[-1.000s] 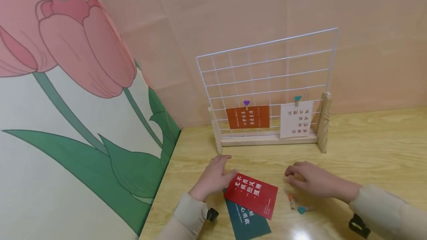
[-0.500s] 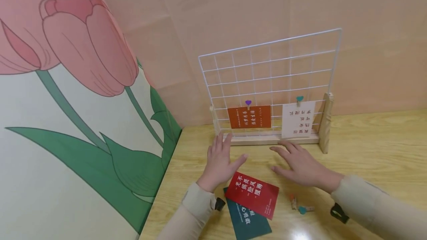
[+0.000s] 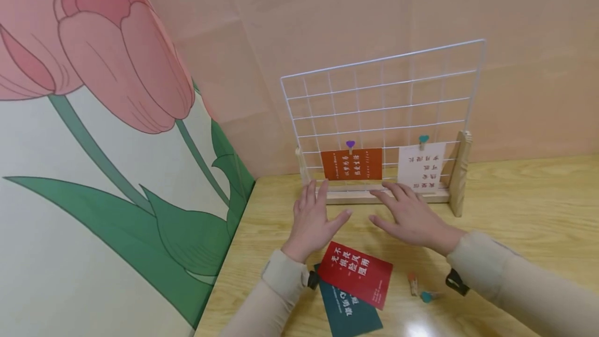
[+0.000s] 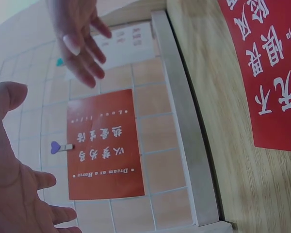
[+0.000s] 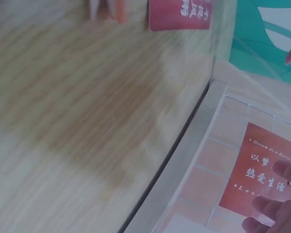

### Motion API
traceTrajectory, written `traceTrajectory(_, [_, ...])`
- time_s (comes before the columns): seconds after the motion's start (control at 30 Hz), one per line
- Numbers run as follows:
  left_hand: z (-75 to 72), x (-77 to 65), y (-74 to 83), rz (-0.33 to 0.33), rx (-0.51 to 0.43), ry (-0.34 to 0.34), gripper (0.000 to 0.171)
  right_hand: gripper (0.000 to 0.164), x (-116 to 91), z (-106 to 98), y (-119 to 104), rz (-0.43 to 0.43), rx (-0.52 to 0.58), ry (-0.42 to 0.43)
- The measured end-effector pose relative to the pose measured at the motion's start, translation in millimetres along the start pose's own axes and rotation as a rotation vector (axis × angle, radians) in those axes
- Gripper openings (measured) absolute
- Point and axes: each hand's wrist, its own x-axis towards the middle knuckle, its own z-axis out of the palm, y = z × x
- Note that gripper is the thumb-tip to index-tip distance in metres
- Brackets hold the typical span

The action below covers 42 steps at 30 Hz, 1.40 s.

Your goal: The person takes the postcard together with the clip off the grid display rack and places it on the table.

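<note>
A white wire grid rack (image 3: 383, 87) on a wooden stand (image 3: 460, 176) faces me. My left hand (image 3: 312, 222) is spread before its lower left part, and my right hand (image 3: 414, 218) reaches in from the right with fingers apart. Neither holds anything. Between them hangs an orange-red card (image 3: 369, 164) under a purple heart clip (image 3: 350, 144). A white card (image 3: 428, 160) hangs from a teal heart clip (image 3: 423, 139), its lower edge partly behind my right hand. In the left wrist view the orange-red card (image 4: 106, 145) lies between both hands, touched by neither.
On the wood-grain table, a red card (image 3: 357, 274) overlaps a dark green card (image 3: 346, 311) near me. Right of them lie an orange-topped clothespin (image 3: 413, 284) and another teal heart clip (image 3: 427, 297). A tulip-painted wall (image 3: 117, 77) borders the left side.
My left hand has moved up from beside the red card towards the rack. My right hand has moved left and forward, its fingers spreading. The cards and clips stay put.
</note>
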Motion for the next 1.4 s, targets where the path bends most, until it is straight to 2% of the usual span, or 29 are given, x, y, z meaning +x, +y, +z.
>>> traceTrajectory(0.23, [5.2, 7.7, -2.8, 0.003, 0.031, 0.008, 0.093, 0.062, 10.8, 0.6, -0.7, 0.021, -0.008, -0.003])
traceTrajectory(0.77, [1.2, 26.3, -4.4, 0.005, 0.063, 0.012, 0.092, 0.068, 39.1, -8.8, 1.6, 0.028, -0.067, -0.036])
traceTrajectory(1.07, [0.8, 37.1, -5.2, 0.017, 0.058, 0.02, 0.092, 0.067, 53.1, -14.8, -2.2, 0.02, -0.064, -0.016])
traceTrajectory(1.4, [3.1, 47.6, -9.6, 0.02, 0.068, 0.019, 0.083, 0.067, 67.2, -22.4, -8.4, 0.002, -0.094, -0.011])
